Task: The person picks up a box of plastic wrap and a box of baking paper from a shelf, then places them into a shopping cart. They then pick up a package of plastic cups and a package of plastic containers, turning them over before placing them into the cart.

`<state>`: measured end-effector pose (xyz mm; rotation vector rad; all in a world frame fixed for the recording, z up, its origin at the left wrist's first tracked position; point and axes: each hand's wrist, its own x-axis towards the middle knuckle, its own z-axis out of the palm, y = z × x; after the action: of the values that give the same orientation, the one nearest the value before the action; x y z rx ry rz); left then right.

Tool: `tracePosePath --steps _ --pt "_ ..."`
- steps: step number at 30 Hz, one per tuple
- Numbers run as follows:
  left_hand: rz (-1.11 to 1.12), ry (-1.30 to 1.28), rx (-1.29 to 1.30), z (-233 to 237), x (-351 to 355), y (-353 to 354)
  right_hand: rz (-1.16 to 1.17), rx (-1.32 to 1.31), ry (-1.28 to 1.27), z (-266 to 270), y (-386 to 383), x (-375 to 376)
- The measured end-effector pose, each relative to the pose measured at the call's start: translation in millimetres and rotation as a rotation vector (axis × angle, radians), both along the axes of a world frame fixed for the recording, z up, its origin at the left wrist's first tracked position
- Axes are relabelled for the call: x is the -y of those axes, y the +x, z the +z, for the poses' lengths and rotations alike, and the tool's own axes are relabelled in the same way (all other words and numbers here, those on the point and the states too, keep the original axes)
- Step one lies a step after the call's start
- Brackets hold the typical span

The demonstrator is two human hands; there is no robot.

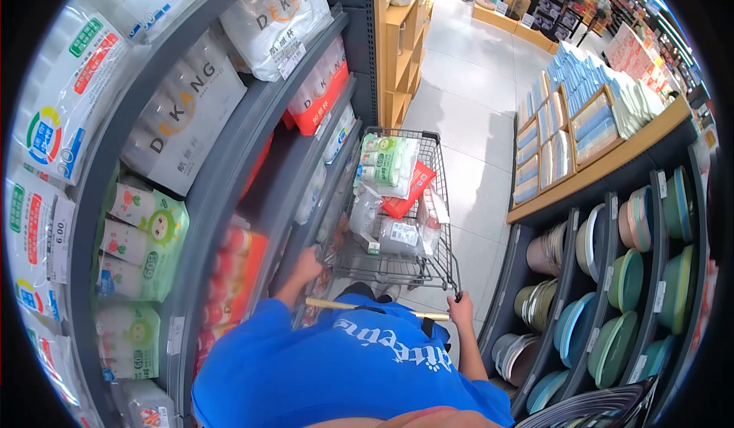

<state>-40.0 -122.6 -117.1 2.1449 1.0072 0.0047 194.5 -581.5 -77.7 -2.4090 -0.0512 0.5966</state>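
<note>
Fingers (460, 298), seemingly closed, on dark wire cart (413, 264)

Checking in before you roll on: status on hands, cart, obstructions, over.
Right hand gripping black wire cart. Left hand near dark-grey shelving, contact unclear. Red plastic packet inside cart. Shelving both sides.

This is looking like a shop: packaged disposable cups (180, 114) are filling shelves from seven to eleven o'clock, a price tag (61, 237) is showing 6.00, a wire shopping cart (397, 267) is standing near centre, and coloured basins (627, 279) are lining racks between three and five o'clock.
</note>
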Motion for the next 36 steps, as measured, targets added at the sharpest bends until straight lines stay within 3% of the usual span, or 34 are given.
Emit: tracePosePath --steps 2,7,12,13,15,16,21,24,30,36 --pt "0.071 0.058 0.253 9 -16 23 0.012 0.068 -0.035 -14 3 9" --pt "0.369 0.392 0.683 133 -112 148 -0.023 0.092 -0.072 -6 1 4" --pt "0.58 0.215 0.69 179 -195 223 -0.072 0.045 -0.038 7 -1 -1" --pt "0.63 0.147 0.637 181 -207 233 -0.091 0.047 -0.014 9 -1 1" --pt "0.588 0.333 0.659 135 -257 254 -0.135 0.048 0.033 20 -1 -5" --pt "0.594 0.505 0.686 142 -255 258 -0.122 0.075 -0.01 15 1 -3" --pt "0.627 0.606 0.601 136 -274 265 -0.177 0.092 0.006 21 8 -4" --pt "0.623 0.447 0.61 144 -270 264 -0.154 0.11 -0.017 11 11 3" --pt "0.522 0.147 0.727 102 -307 269 -0.1 0.148 -0.058 -5 15 12" --pt "0.502 0.123 0.583 121 -292 271 -0.092 0.113 -0.064 9 22 9"
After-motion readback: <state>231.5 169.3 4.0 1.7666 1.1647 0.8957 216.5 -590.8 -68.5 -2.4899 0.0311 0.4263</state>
